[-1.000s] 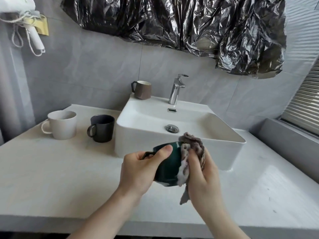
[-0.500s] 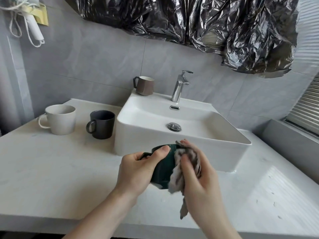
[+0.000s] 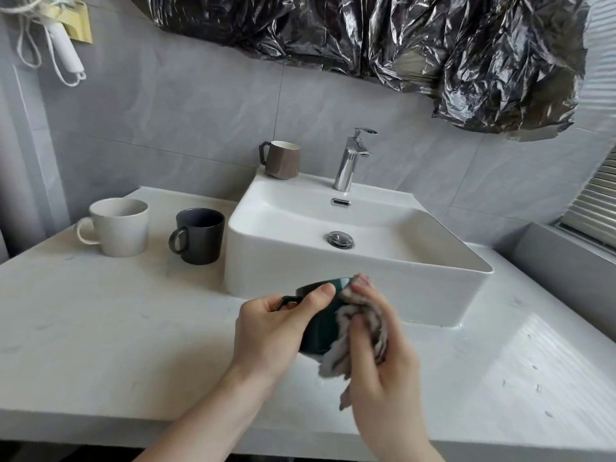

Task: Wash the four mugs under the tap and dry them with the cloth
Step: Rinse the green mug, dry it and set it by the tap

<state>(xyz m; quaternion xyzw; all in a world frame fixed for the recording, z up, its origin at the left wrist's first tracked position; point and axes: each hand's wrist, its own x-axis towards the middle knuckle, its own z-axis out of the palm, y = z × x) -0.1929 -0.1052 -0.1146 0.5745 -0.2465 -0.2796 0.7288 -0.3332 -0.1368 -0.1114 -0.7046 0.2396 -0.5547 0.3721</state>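
Observation:
My left hand (image 3: 273,325) grips a dark green mug (image 3: 321,328) by its handle, thumb on the rim, just in front of the basin. My right hand (image 3: 383,365) holds a grey-brown cloth (image 3: 353,338) bunched against the mug's right side and rim. A white mug (image 3: 118,226) and a dark grey mug (image 3: 199,235) stand on the counter left of the basin. A brown mug (image 3: 282,160) sits on the basin's back left corner. The chrome tap (image 3: 350,160) stands behind the bowl with no water running.
The white basin (image 3: 333,271) sits on a pale counter (image 3: 100,328). Crumpled black plastic (image 3: 383,38) hangs on the wall above. A white hair dryer (image 3: 63,45) hangs at the upper left. A few water drops lie on the counter at the right (image 3: 533,388).
The cloth in my right hand has slid down from the mug's rim onto its side. The mug stays in my left hand.

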